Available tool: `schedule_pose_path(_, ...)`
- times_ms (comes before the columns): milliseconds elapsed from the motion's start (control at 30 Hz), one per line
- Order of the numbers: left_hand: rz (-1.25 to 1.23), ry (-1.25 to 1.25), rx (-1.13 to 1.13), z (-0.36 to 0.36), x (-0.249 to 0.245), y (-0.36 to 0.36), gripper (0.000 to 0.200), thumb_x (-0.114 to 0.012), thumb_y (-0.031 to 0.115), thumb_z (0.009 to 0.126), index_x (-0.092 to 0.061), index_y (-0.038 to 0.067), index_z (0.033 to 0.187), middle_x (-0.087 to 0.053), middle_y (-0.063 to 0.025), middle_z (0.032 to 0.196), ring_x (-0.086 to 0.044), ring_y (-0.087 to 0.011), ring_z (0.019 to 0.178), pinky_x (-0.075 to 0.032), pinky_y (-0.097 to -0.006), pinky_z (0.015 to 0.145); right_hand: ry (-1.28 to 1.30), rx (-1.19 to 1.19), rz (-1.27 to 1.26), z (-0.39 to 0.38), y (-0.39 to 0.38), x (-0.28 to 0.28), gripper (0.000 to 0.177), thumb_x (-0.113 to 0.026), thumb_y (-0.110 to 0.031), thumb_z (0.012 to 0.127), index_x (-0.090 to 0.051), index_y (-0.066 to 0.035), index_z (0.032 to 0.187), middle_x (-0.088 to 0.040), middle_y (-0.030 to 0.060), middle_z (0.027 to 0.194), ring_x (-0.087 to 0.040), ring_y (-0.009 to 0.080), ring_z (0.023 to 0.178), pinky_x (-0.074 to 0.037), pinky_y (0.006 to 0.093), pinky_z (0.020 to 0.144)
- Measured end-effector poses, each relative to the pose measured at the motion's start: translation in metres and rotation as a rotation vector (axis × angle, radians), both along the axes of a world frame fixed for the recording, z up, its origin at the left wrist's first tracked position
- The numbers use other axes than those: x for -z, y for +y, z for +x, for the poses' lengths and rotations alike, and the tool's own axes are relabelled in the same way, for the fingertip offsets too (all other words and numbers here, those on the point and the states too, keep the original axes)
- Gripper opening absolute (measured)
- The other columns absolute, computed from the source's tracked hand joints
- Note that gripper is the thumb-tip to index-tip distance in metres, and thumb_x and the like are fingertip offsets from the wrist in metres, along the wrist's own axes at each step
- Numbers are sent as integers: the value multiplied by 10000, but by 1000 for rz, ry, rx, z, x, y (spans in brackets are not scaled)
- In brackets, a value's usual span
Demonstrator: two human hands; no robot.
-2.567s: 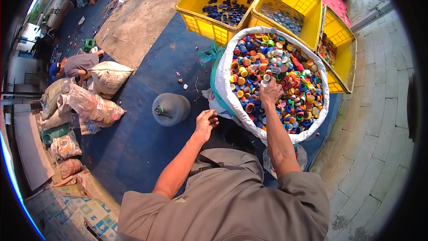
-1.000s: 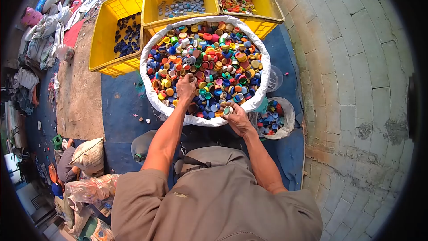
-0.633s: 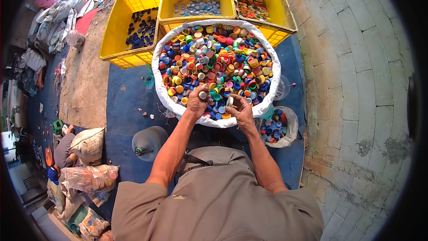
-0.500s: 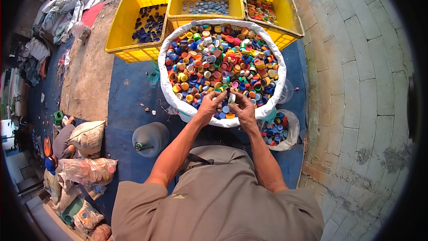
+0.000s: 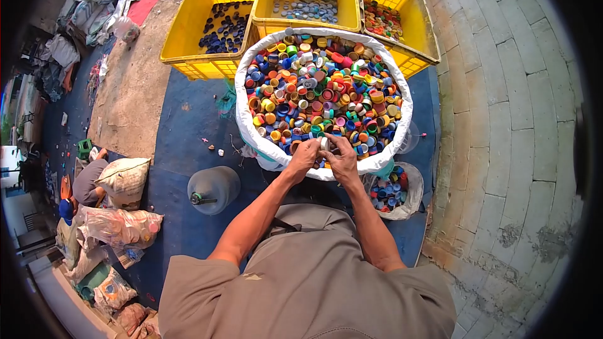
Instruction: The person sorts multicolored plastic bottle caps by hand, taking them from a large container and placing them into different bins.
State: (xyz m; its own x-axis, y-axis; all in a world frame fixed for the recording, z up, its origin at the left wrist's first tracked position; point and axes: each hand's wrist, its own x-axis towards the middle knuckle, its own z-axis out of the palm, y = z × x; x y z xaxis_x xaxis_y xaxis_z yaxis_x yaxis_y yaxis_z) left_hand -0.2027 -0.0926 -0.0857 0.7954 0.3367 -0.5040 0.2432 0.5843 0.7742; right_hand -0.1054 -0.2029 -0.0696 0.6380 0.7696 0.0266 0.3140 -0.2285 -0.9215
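Observation:
A white-rimmed sack [image 5: 246, 122] full of loose bottle caps [image 5: 326, 88] in many colours stands in front of me. Over its near edge my two hands are close together. A white bottle cap [image 5: 325, 144] is pinched in the fingers of my right hand [image 5: 342, 162]. My left hand [image 5: 305, 156] is closed right beside that cap, its fingertips bent inward, and whatever they grip is hidden.
Behind the sack are three yellow crates: dark blue caps in the left crate [image 5: 182, 50], pale ones in the middle crate [image 5: 308, 25], red and orange ones in the right crate [image 5: 414, 31]. A smaller bag [image 5: 411, 204] of caps and a large clear jug [image 5: 217, 189] flank me. Another person [image 5: 88, 183] is at left.
My hands have drawn nearer each other, with the white cap now between them. The whole view has shifted slightly, so the sack and crates appear farther right.

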Motion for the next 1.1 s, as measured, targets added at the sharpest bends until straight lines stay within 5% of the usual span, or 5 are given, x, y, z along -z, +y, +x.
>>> schedule_pose_path(200, 176, 190, -223, -5, 16, 1, 355, -445, 311, 976, -637, 19, 917, -604, -11, 743, -462, -57, 532, -380, -204, 499, 55, 124, 10, -3, 2, 0, 414, -723, -140, 799, -581, -27, 1170, -588, 128, 1049, -591, 231, 967, -486, 326, 807)
schedule_pose_path(467, 364, 339, -311, -2, 34, 46, 231, -606, 215, 906, -647, -12, 907, -645, -67, 706, -596, -124, 589, -482, -282, 551, 1255, 347, 609, 7, -17, 11, 204, -519, -175, 802, -540, -83, 983, -553, 55, 940, -556, 178, 865, -462, 340, 785)
schedule_pose_path(533, 794, 406, -300, 7, 43, 62, 257, -655, 220, 861, -672, -14, 966, -698, -109, 817, -659, -190, 746, -511, -327, 703, 1262, 399, 624, 4, -26, 10, 176, -535, -185, 812, -534, -91, 960, -563, 60, 926, -560, 189, 865, -464, 347, 778)
schedule_pose_path(833, 1267, 330, -108, 56, 64, 99, 444, -731, 135, 743, -543, 3, 1122, -634, -219, 982, -620, -370, 921, -489, -421, 798, 1277, 577, 663, -19, -80, 17, 133, -563, -213, 828, -531, -112, 908, -593, 71, 895, -574, 205, 856, -468, 352, 753)
schedule_pose_path(1100, 1551, 299, -54, 70, 83, 105, 345, -729, 120, 742, -539, 20, 1013, -584, -172, 915, -591, -349, 865, -478, -418, 770, 1231, 648, 648, -19, -96, 23, 132, -561, -227, 832, -541, -111, 891, -602, 77, 889, -578, 221, 841, -464, 374, 755)
